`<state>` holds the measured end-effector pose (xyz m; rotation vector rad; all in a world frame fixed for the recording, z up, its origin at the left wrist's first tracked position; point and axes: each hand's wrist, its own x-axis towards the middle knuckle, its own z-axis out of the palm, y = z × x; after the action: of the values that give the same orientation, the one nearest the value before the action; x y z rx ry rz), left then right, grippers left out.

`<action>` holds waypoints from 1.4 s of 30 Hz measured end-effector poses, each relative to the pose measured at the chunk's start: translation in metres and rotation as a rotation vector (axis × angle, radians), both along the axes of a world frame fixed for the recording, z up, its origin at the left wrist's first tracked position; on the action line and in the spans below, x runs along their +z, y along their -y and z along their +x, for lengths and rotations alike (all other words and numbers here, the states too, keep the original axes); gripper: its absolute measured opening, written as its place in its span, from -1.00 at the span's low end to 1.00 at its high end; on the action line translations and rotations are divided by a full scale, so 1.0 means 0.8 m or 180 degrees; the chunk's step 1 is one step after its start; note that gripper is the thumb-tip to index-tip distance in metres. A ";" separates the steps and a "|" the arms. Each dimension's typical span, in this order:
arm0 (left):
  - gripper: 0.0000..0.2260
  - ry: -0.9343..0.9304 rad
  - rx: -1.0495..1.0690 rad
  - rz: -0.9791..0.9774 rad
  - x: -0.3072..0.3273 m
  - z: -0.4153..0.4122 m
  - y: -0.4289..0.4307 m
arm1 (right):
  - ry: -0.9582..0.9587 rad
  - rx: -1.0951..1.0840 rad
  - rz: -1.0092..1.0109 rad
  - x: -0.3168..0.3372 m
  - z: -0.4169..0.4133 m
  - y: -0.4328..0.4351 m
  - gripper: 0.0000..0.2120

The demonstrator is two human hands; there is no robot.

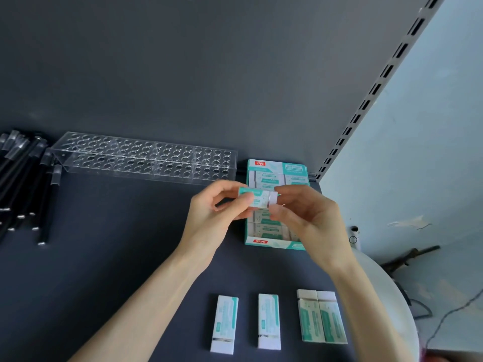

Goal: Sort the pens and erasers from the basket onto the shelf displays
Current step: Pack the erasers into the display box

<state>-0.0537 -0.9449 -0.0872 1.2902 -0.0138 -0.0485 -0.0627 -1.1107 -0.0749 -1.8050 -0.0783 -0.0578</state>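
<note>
Four white erasers in teal paper sleeves [269,321] lie nearest, while left hand [209,218] and right hand [308,218] pinch opposite ends of a fifth eraser [257,197] over the teal cardboard display box [271,242]; probably light and stiff, it is best gripped by its sleeved sides.

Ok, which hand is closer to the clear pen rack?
Left. The left hand, pinching the eraser, is just in front of the pen rack, at its right end; the right hand, pinching it too, is farther right over the eraser box.
</note>
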 end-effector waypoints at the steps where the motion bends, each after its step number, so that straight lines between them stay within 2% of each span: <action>1: -0.88 0.0020 -0.0047 0.0040 0.000 -0.001 0.000 | 0.0029 -0.0025 0.0110 0.001 -0.001 -0.001 -0.84; 5: -0.70 0.0311 -0.0361 0.0711 -0.001 -0.004 -0.001 | 0.0134 -0.0280 0.0597 0.001 -0.004 -0.001 -0.88; 7: -0.61 0.0496 -0.0544 0.1044 -0.002 -0.005 -0.001 | 0.0184 -0.0285 0.0595 0.002 -0.007 -0.002 -0.90; 10: -0.56 0.0548 -0.0797 0.1097 -0.002 -0.008 0.002 | 0.0218 -0.0201 0.0468 0.003 -0.011 -0.004 -0.84; 14: -0.75 0.0510 -0.0650 0.0868 0.001 -0.008 0.004 | 0.0109 -0.0266 0.0579 0.000 -0.013 0.000 -0.86; 17: -0.91 0.0425 -0.0522 0.0665 -0.002 -0.006 0.003 | -0.0020 -0.0053 0.0551 -0.002 -0.018 0.005 -0.85; 20: -0.92 0.0457 -0.0452 0.0740 -0.005 -0.005 0.003 | 0.0171 -0.0004 -0.0156 -0.005 -0.021 0.007 -0.72; 22: -0.92 0.0544 -0.0385 0.1081 -0.007 -0.005 0.005 | 0.0412 -0.0068 -0.0664 -0.008 -0.019 0.008 -0.70; 24: -0.88 0.0625 -0.0243 0.1555 -0.013 -0.005 0.006 | 0.0565 -0.0153 -0.0909 -0.009 -0.016 0.011 -0.71; 26: -0.72 0.0666 -0.0168 0.1980 -0.018 -0.007 0.004 | 0.0680 -0.0273 -0.1140 -0.010 -0.013 0.019 -0.76; 29: -0.42 0.0451 -0.0448 0.2177 -0.023 -0.012 0.002 | 0.0836 -0.0437 -0.1571 -0.009 -0.009 0.040 -0.82; 33: -0.33 0.0348 -0.0658 0.2401 -0.029 -0.012 0.001 | 0.0924 -0.0432 -0.2286 -0.011 -0.003 0.057 -0.81; 42: -0.27 0.0367 -0.0610 0.2399 -0.036 -0.009 0.000 | 0.1216 -0.0413 -0.2676 -0.027 0.010 0.053 -0.85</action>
<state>-0.0613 -0.9447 -0.1161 2.0409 -0.2369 -0.1541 -0.0549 -1.1531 -0.0967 -2.6152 -0.2906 -0.5288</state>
